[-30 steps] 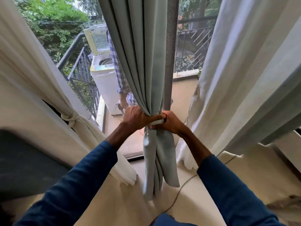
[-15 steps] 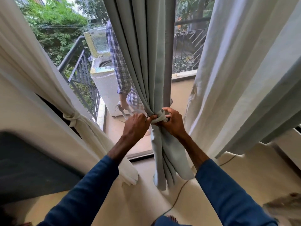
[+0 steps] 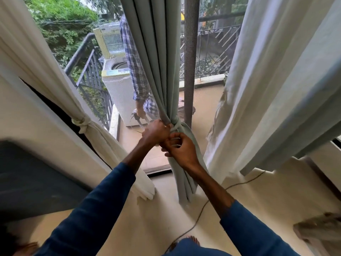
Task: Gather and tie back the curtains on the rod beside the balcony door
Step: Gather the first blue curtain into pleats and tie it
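Note:
A pale grey-green curtain [image 3: 158, 58] hangs gathered in tight folds in the middle of the head view, cinched at its waist by a pale tie band [image 3: 177, 124]. My left hand [image 3: 155, 133] grips the band's end just left of the cinch. My right hand [image 3: 180, 150] is just below and right of it, fingers curled round the band's other end against the curtain's lower part [image 3: 184, 182]. At the left a cream curtain [image 3: 36, 58] is tied back with a knot [image 3: 81, 122]. A pale curtain [image 3: 276, 80] hangs loose at the right.
A dark vertical door frame post [image 3: 189, 71] stands right behind the gathered curtain. On the balcony a person in a checked shirt [image 3: 132, 61] stands by a white washing machine [image 3: 118, 89] and a dark railing [image 3: 88, 71]. A thin cable [image 3: 203, 206] runs across the floor.
Both hands have moved from the sides of the cinch to its front, the right hand dropping lower. The band now wraps the curtain, and the lower folds hang narrower.

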A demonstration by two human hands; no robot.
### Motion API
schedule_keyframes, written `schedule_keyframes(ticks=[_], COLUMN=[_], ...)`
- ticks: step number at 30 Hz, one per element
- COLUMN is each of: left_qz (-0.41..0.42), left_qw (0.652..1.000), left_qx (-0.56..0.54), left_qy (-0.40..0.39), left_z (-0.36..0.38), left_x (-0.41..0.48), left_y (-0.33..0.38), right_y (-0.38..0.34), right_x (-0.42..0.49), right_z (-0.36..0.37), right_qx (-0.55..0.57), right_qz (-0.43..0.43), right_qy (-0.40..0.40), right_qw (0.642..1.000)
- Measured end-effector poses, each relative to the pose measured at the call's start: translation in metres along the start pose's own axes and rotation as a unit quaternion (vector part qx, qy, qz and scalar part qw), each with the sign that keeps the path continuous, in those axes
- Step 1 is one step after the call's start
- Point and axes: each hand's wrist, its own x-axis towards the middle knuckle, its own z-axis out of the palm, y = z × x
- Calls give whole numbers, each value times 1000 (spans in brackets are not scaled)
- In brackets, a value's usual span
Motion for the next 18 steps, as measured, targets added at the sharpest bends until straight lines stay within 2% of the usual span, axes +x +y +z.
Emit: schedule_keyframes(ticks=[3, 6, 8, 10, 13, 16, 18], left_qz=[2, 6, -26, -47, -38, 36, 40], left_qw=[1000, 997, 992, 992, 999, 996, 990], left_qx=[-13, -55, -109, -103, 5, -65, -128], left_qy=[-26, -49, -64, -59, 21, 48, 40], left_z=[-3, -9, -13, -14, -11, -8, -6], left_x=[-2, -3, -7, -11, -14, -14, -14], left_y=[6, 6, 5, 2, -5, -6, -8], right_y=[-10, -4, 3, 7, 6, 7, 10], right_x=[1, 5, 10, 12, 12, 11, 12], right_z=[3, 0, -5, -10, -11, -8, -10], right_qx=[-6, -131, -145, -129, -128, -115, -135], right_qz=[-5, -101, -133, -125, -125, -88, -79], right_qy=[2, 56, 63, 55, 19, -39, -63], right_qw=[1000, 985, 979, 982, 984, 989, 986])
